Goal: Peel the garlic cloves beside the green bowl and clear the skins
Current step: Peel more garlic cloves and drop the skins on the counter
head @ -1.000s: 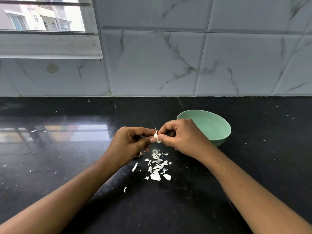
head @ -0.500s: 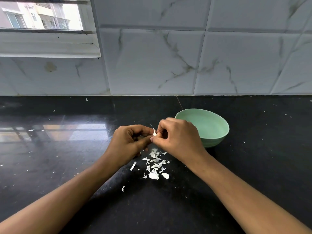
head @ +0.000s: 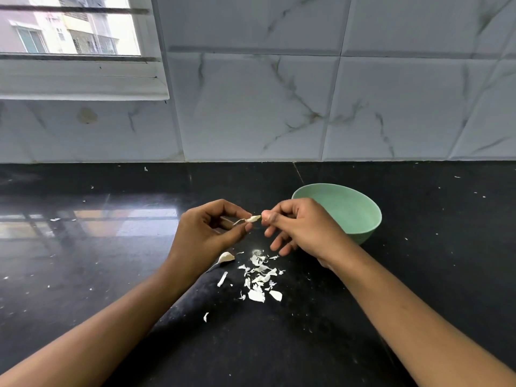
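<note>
Left hand [head: 206, 233]: raised above the counter, palm turned inward; thumb and forefinger are closed on the left end of a garlic clove, and the other fingers curl behind.
Right hand [head: 303, 230]: just in front of the bowl; thumb and forefinger are drawn together at the clove's right tip and appear to pinch it, though the contact is too small to tell. The remaining fingers hang loosely, spread downward.
Held clove [head: 252, 218]: pale and slender, lying roughly level between the two hands, in the air above the scraps; a thin strip of skin trails from its left end towards the left palm.
Loose clove [head: 227, 256]: on the counter just beside the left wrist, its thin tail pointing down and to the left.
Skins [head: 259, 277]: a scatter of white flakes on the counter below the hands, between the two forearms; single flakes lie nearer the viewer.
Green bowl [head: 371, 219]: upright on the counter, behind and to the right of the right hand, which hides part of its near rim; the visible interior is plain green.
Counter [head: 111, 275]: black, polished, flecked with small white specks.
Tiled wall [head: 279, 107]: pale veined tiles behind the counter.
Window [head: 69, 32]: upper left.
</note>
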